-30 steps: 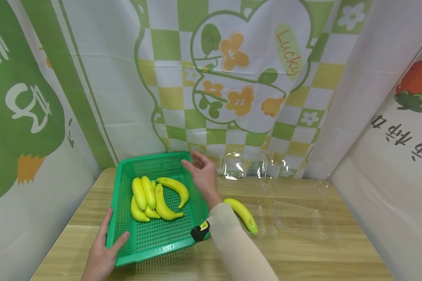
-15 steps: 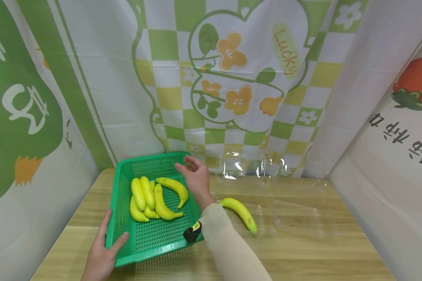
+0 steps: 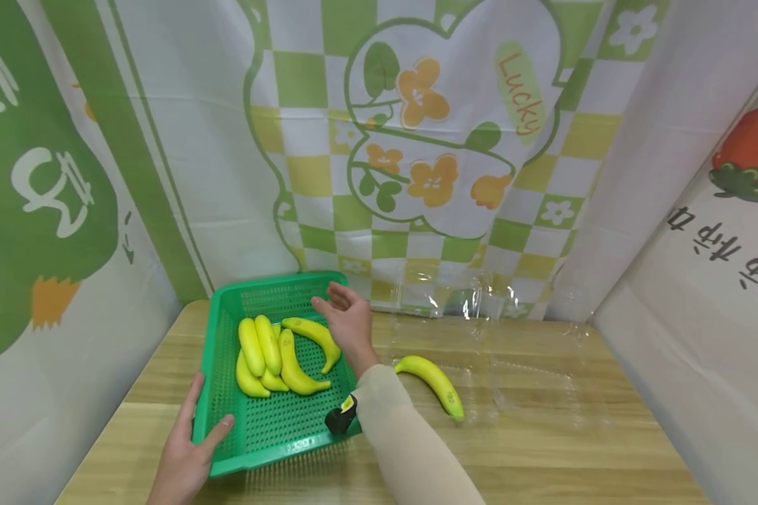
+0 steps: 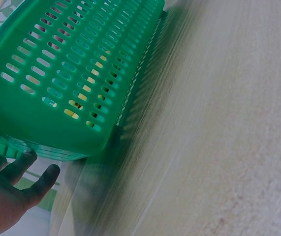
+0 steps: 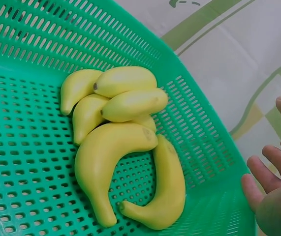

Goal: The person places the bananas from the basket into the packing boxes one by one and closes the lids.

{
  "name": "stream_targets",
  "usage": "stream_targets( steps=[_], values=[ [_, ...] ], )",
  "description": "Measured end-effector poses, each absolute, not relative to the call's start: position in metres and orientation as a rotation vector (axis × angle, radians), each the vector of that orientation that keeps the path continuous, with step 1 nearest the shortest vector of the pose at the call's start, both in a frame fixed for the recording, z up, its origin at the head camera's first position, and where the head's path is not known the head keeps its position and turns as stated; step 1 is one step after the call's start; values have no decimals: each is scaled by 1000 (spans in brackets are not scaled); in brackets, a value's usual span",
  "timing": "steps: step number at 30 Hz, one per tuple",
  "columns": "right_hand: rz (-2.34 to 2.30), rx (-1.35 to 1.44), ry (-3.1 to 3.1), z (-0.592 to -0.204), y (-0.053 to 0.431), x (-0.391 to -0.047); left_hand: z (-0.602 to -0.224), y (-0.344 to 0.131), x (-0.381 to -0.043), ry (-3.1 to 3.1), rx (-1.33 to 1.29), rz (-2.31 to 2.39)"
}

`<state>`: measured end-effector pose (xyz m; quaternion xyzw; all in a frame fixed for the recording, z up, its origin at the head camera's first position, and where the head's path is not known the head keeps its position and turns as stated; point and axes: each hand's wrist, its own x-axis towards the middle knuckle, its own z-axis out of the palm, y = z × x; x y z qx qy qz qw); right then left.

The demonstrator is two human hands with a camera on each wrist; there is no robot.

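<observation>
A green perforated plastic basket [image 3: 278, 456] stands on the wooden table, with several yellow bananas [image 3: 297, 365] lying together inside. At its near left corner my left hand [image 3: 184, 447] straddles the rim, thumb inside and fingers outside. The left wrist view shows those fingers [image 4: 42, 184] against the outer wall, low at the corner. My right hand [image 3: 351, 326] is raised by the basket's right side, its fingers loosely bent and holding nothing. In the right wrist view its fingertips [image 5: 251, 187] are near the rim. Another banana [image 3: 434, 386] lies right of the basket.
A clear plastic clamshell container [image 3: 537, 400] lies open on the table's right part, its raised lid near the back curtain; the single banana lies at its left part. Printed cloth curtains [image 3: 322, 140] enclose the back and both sides of the table [image 3: 543, 463].
My right hand has shifted left and slightly down, from the basket's right rim to a little over its inside. The left hand, the basket and the bananas stay as they were.
</observation>
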<state>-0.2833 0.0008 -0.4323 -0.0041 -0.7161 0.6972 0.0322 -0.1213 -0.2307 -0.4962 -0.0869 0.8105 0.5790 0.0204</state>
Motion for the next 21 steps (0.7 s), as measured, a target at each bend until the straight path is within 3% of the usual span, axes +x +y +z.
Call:
stream_targets(
  steps=[21],
  values=[
    [2059, -125, -2346, -454, -20, -293, -496, -230, -121, 2515, -245, 1836]
  ],
)
